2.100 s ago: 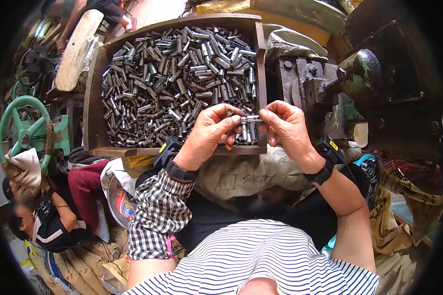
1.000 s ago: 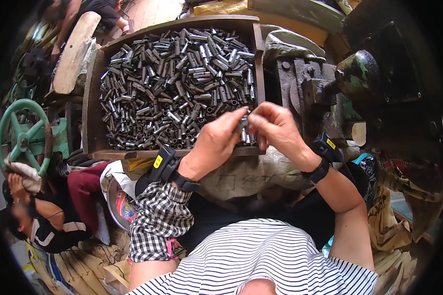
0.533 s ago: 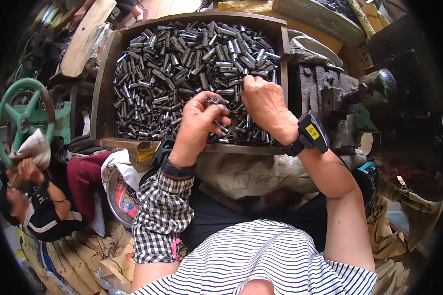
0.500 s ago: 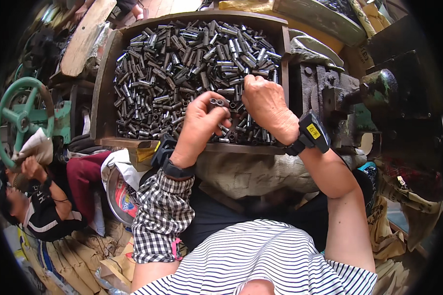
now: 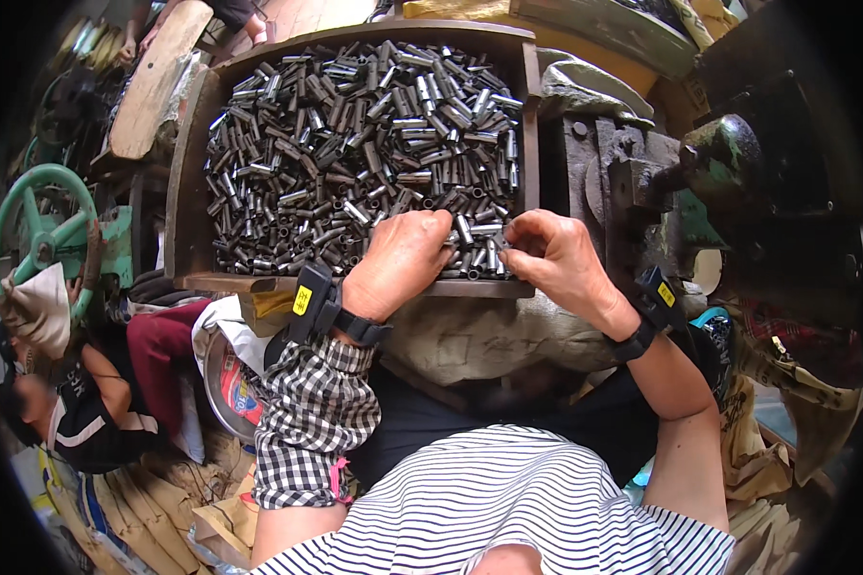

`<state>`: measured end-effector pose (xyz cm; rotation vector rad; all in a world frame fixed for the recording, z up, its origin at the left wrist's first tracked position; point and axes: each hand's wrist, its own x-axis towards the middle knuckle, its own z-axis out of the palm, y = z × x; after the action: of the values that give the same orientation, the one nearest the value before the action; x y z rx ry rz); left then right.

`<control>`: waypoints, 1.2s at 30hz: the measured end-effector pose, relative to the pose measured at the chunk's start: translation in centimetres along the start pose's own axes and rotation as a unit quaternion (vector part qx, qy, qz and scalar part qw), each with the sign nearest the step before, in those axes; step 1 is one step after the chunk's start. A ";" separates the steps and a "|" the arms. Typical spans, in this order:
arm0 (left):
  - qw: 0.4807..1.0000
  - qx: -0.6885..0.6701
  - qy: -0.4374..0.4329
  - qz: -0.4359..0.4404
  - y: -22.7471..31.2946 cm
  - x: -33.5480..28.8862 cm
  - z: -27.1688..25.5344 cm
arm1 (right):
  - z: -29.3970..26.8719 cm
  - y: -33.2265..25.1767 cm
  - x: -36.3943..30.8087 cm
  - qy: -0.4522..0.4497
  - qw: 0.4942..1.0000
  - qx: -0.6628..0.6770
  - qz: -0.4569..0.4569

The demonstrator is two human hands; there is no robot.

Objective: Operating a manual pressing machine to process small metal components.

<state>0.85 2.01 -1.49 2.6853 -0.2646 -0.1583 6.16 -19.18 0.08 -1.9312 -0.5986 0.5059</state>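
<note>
A shallow wooden box [image 5: 186,182] holds a heap of short metal tubes [image 5: 355,125], some shiny, some dark. My left hand [image 5: 403,254] is over the front of the heap, back upward and fingers curled; whatever is inside them is hidden, though tube ends show beside the fingertips. At the front right corner, my right hand [image 5: 566,264] has thumb and fingers bent together in a pinch. Something small may be between those fingertips, too small to make out. Both wrists carry black strapped devices.
Right of the box stands a dark, greasy machine [image 5: 633,172] with a thick shaft. A green handwheel [image 5: 43,240] is at the left, with another person [image 5: 96,393] below it. A cloth sack [image 5: 508,335] hangs under the box's front edge.
My left hand, palm up with tubes in it before, has turned over and moved slightly right. My right hand has drawn back from the heap toward the front right corner.
</note>
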 end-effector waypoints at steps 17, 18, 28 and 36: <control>0.947 -0.318 0.019 -0.048 3.9 0.4 -0.2 | 0.0 1.2 -1.1 0.091 0.986 0.058 -0.129; 0.924 -0.372 0.012 -0.090 4.3 0.5 -0.3 | -0.1 1.3 -1.2 0.088 0.986 0.064 -0.123; 0.791 -0.597 0.039 -0.130 5.2 1.6 -0.2 | -1.8 1.1 -1.1 0.101 0.960 0.259 -0.037; 0.761 -0.630 0.033 -0.151 3.5 -0.2 -1.0 | 0.8 0.8 -0.4 0.033 0.929 0.369 0.022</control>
<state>0.22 -0.65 0.95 1.3370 0.2531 -0.2261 5.54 -19.20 -0.94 -1.2363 -0.2587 0.5887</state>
